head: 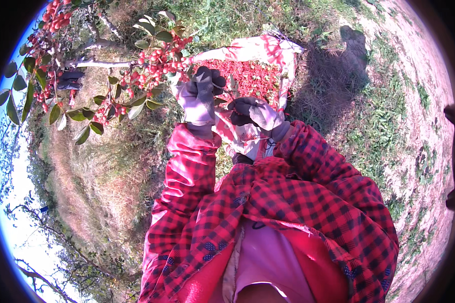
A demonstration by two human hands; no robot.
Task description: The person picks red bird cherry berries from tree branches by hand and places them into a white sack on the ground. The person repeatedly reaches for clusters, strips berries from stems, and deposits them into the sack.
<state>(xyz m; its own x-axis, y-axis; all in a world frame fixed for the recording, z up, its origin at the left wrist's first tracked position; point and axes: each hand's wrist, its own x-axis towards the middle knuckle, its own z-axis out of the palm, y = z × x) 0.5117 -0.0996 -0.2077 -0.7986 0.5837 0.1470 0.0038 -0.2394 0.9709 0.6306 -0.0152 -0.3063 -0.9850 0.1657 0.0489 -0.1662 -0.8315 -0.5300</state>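
Note:
My left hand (201, 94), in a light work glove with dark coated fingers, is raised at the tip of a fruiting branch (98, 64). Its fingers are curled in on a thin leafy twig (232, 86) beside a cluster of small red berries (161, 60). My right hand (256, 112), gloved alike, is just to the right and lower, its fingers bent inward. Red specks show near those fingertips, but what they hold is hidden. Below both hands hangs or stands an open white and red cloth bag (263, 47), holding many picked red berries (246, 77).
More berry clusters (57, 17) and green leaves (32, 96) reach in from the left. A dark object (69, 80) lies beyond the branch. Dry grass (98, 163) covers the left ground; bare soil (409, 113) with weeds lies right. Bare-looking branches (60, 235) show lower left.

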